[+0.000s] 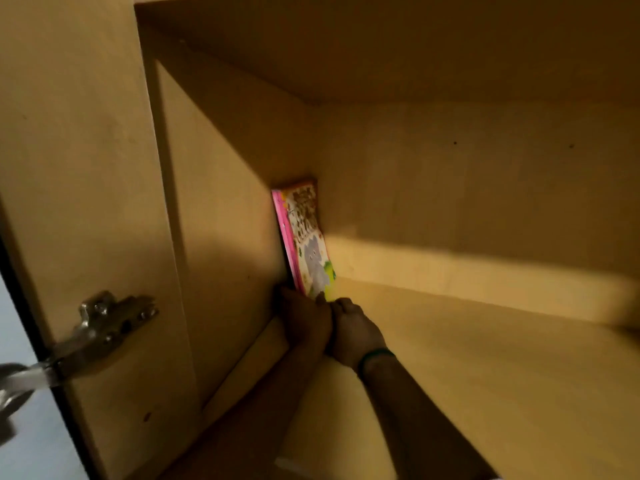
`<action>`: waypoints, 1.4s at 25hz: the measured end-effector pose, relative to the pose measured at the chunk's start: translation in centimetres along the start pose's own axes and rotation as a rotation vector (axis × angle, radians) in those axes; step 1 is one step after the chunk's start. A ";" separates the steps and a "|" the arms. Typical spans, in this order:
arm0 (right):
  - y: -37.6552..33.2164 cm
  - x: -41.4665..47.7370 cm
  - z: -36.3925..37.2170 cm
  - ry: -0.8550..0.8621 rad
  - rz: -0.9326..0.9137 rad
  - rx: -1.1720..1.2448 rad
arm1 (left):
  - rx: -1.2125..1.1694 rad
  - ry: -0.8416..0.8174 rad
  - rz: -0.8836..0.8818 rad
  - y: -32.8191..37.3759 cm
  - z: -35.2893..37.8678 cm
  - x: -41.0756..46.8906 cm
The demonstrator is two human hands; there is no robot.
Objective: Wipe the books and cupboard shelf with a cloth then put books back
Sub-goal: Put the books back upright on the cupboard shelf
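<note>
Thin children's books (306,237), one with a pink spine and one with an elephant on the cover, stand upright in the back left corner of the cupboard shelf (467,368), leaning against the left side wall. My left hand (304,320) holds the books at their lower near edge, thumb on the cover. My right hand (353,327), with a green band on the wrist, is right beside it, its fingers curled at the books' bottom corner. No cloth is in view.
The cupboard's left side panel (221,237) and back wall (467,188) enclose the shelf. The open door (79,202) hangs at the left with a metal hinge (104,327). The shelf above (381,46) forms a low ceiling.
</note>
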State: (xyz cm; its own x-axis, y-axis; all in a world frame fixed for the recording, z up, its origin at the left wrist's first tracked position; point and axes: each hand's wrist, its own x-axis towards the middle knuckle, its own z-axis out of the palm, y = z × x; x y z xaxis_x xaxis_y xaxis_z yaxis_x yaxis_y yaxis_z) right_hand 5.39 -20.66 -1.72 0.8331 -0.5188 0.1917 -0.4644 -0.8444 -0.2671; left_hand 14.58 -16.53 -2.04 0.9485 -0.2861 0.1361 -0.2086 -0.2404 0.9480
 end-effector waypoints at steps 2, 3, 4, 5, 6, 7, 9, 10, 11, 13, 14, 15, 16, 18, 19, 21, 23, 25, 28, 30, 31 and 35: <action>1.2 -2.8 -0.8 -0.016 0.030 -0.086 | 0.147 -0.068 -0.012 -0.2 0.2 -2.7; 2.0 -4.3 -1.5 -0.015 0.059 -0.109 | 0.256 -0.126 0.014 -0.2 0.2 -4.2; 2.8 -6.1 -2.2 -0.018 0.096 -0.114 | 0.375 -0.185 0.066 0.0 0.1 -6.1; 3.5 -7.7 -3.1 -0.027 0.124 -0.118 | 0.478 -0.220 0.133 0.3 -0.2 -7.7; 4.2 -9.7 -3.9 -0.040 0.154 -0.125 | 0.562 -0.249 0.204 0.5 -0.5 -9.4; 4.9 -12.3 -4.7 -0.050 0.188 -0.139 | 0.632 -0.267 0.277 0.8 -0.8 -11.6; 6.3 -18.3 -6.0 -0.027 0.272 -0.158 | 0.712 -0.358 0.443 1.2 -1.3 -16.0; 6.9 -21.9 -6.4 0.001 0.332 -0.146 | 0.732 -0.456 0.540 1.4 -1.5 -18.7; 7.3 -25.3 -6.7 0.031 0.382 -0.137 | 0.745 -0.556 0.632 1.7 -1.8 -21.3; 7.1 -32.6 -7.3 0.125 0.476 -0.119 | 0.708 -0.700 0.802 2.3 -2.0 -27.3; 6.8 -36.0 -7.4 0.175 0.504 -0.121 | 0.662 -0.754 0.880 2.4 -2.2 -30.2; 6.6 -40.1 -7.4 0.201 0.543 -0.145 | 0.607 -0.806 0.991 2.3 -2.4 -34.0; 6.4 -44.6 -7.3 0.197 0.601 -0.166 | 0.561 -0.857 1.119 1.9 -2.6 -38.0; 5.9 -54.2 -5.8 0.172 0.791 -0.136 | 0.501 -1.031 1.313 0.3 -3.5 -46.6; 5.5 -59.3 -4.4 0.167 0.904 -0.096 | 0.496 -1.152 1.367 -0.9 -4.0 -51.0; 3.9 -68.7 -1.0 0.199 1.121 0.006 | 0.523 -1.405 1.432 -3.5 -5.2 -58.9; 1.0 -78.7 2.7 0.185 1.351 0.104 | 0.603 -1.655 1.603 -6.6 -7.0 -67.2; -2.5 -87.3 5.4 0.198 1.568 0.168 | 0.695 -1.783 1.855 -8.8 -9.3 -74.8; -8.0 -98.7 8.8 0.299 1.852 0.291 | 0.688 -1.919 2.182 -11.7 -13.5 -86.0; -11.5 -104.4 10.8 0.369 2.013 0.354 | 0.648 -1.967 2.399 -13.6 -16.1 -92.1; -13.2 -106.8 12.0 0.398 2.082 0.384 | 0.598 -1.987 2.503 -14.7 -17.2 -94.7; -19.1 -114.9 18.0 0.393 2.344 0.538 | 0.449 -2.203 2.709 -20.1 -20.4 -103.9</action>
State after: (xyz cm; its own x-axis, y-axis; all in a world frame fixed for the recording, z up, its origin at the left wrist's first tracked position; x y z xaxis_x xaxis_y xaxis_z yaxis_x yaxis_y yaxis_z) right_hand -76.01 57.46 -35.68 -0.8007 -0.1921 -0.5675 -0.0090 0.9510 -0.3092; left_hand -74.91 36.98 -29.35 -0.7499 0.4012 -0.5261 0.3930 0.9098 0.1337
